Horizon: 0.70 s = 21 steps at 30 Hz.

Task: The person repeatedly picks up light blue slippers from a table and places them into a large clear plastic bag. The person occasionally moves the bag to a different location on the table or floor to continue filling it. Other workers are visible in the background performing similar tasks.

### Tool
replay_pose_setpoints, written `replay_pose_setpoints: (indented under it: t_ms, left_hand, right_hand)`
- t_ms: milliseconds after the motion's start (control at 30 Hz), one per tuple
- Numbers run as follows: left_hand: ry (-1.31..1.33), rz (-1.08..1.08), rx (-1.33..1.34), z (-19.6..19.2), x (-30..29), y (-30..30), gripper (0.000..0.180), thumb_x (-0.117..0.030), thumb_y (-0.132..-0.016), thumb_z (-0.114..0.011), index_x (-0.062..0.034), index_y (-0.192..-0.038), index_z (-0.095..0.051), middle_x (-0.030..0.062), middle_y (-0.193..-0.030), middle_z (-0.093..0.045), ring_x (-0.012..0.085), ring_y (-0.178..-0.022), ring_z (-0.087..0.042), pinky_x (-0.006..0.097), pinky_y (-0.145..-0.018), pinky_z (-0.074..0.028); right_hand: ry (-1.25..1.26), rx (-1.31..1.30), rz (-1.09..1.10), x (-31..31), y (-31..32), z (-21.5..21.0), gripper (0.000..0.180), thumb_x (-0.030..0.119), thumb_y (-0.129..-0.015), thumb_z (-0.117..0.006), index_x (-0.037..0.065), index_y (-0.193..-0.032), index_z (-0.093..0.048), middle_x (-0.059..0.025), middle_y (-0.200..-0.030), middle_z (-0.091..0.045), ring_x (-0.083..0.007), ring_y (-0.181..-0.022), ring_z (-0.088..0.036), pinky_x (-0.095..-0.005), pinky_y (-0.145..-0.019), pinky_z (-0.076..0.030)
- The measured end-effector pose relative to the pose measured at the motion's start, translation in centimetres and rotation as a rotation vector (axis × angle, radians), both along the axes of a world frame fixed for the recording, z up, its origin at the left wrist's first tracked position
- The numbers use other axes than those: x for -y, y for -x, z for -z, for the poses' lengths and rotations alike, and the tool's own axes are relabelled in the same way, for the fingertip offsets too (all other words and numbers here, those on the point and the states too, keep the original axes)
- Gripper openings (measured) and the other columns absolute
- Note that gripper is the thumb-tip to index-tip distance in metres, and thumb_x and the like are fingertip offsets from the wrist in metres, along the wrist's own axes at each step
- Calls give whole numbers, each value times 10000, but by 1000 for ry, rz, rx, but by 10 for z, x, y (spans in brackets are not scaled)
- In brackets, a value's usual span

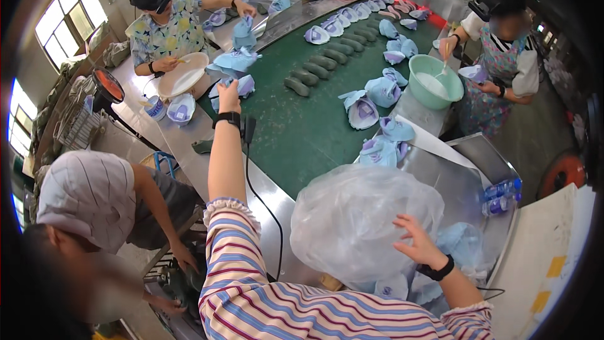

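My left hand (228, 95) stretches far forward over the green belt's left edge, its fingers closed on a light-blue and lilac shoe upper (246, 85), partly hidden behind the hand. Just beyond it lies another light-blue upper (234, 61). At the lower right my right hand (418, 243) is open with spread fingers and holds nothing. It hovers at the side of a big, puffed-up clear plastic bag (358, 220); whether it touches the bag I cannot tell. Below that hand, more light-blue uppers (458, 242) lie partly covered by plastic.
The green belt (277, 145) carries a row of dark green shoe lasts (321, 61) and several uppers (382, 91). Co-workers stand left and right with brushes, by a beige basin (200, 66) and a mint-green basin (428, 97). Another person (94, 201) bends at lower left. A black cable (267, 208) hangs near my left arm.
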<state>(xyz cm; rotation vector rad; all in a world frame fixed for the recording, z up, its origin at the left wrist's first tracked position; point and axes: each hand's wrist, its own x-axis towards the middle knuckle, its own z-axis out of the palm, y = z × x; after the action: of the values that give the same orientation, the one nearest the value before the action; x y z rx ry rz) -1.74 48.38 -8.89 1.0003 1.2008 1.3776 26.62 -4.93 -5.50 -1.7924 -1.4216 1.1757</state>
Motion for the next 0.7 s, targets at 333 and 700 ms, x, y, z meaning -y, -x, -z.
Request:
replay_pose_setpoints:
  t_ms: [333, 700]
  left_hand:
    - [-294, 1390, -936, 115, 280, -26, 1087, -535, -658, -686, 47, -1368, -103, 269, -1389, -217, 343, -1278, -280, 365, -1042, -262]
    - [-55, 758, 111, 10, 349, -11, 555, -75, -816, -453, -19, -1340, -280, 182, -1192, -509, 305, -1102, -504, 377, -938, -410]
  right_hand:
    - [247, 539, 373, -5, -52, 34, 728, 99, -654, -670, 79, -1309, -353, -202, -1019, -549, -296, -1005, -527, -411, -858, -412]
    - [-265, 62, 40, -10, 43, -72, 287, 143, -787, -575, 63, -1061, -597, -73, -862, -637, -189, -832, -594, -324, -769, -447]
